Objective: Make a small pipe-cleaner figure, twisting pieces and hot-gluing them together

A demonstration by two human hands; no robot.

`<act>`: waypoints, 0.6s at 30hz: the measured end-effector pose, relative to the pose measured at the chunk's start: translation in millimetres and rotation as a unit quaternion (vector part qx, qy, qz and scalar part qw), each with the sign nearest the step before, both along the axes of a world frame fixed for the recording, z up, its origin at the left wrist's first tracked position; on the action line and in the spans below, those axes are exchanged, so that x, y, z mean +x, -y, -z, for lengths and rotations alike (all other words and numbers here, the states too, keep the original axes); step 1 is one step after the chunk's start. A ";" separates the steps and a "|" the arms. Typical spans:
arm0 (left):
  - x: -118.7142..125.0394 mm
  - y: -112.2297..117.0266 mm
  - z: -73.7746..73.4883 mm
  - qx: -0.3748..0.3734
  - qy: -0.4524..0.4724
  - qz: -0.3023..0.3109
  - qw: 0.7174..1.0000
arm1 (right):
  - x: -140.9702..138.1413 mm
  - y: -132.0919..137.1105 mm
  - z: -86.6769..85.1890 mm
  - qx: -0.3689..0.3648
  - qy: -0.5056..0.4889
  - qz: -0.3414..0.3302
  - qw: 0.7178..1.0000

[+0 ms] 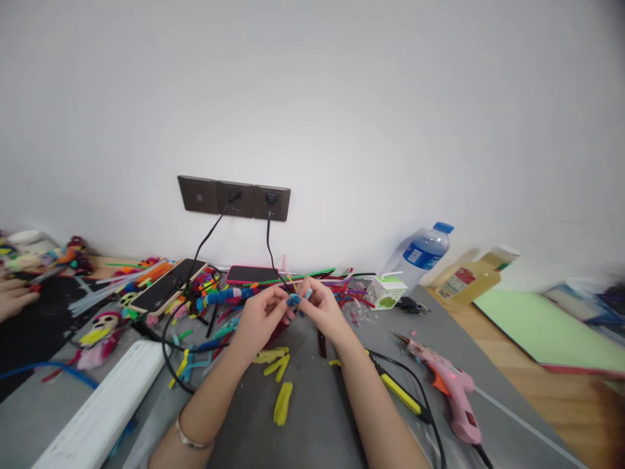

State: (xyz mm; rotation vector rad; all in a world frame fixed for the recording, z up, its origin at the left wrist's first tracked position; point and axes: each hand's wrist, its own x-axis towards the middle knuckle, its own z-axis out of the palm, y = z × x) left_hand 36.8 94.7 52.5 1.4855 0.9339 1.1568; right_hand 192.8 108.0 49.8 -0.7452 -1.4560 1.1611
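A small blue fuzzy piece [293, 300], apparently bent pipe cleaner, is pinched between both hands above the grey mat. My left hand [261, 317] grips it from the left with thumb and forefinger. From the other side, my right hand [323, 312] pinches its lighter blue end. Folded yellow pipe cleaner pieces [282, 404] lie on the mat below the hands. Blue branching pipe cleaner pieces [195, 365] rest left of my left forearm. Beside my right forearm is a yellow and black handled tool [398, 391], partly hidden by the arm.
A pink glue gun [456, 391] with a cord lies at right. Behind stand a small green-white box [387, 293], a water bottle [424, 253] and a yellow-liquid bottle [476, 279]. Left are a white power strip [105, 410], a phone [168, 286] and another person's hand [14, 298].
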 end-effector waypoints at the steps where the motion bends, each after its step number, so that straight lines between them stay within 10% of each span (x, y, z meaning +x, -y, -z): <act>1: 0.5 0.8 -0.2 0.004 -0.007 0.001 1.000 | 0.1 0.2 0.0 -0.002 -0.001 -0.004 1.000; 18: -5.6 6.7 1.5 0.121 -0.160 -0.035 0.979 | 9.9 -10.6 12.4 -0.041 -0.049 0.120 0.991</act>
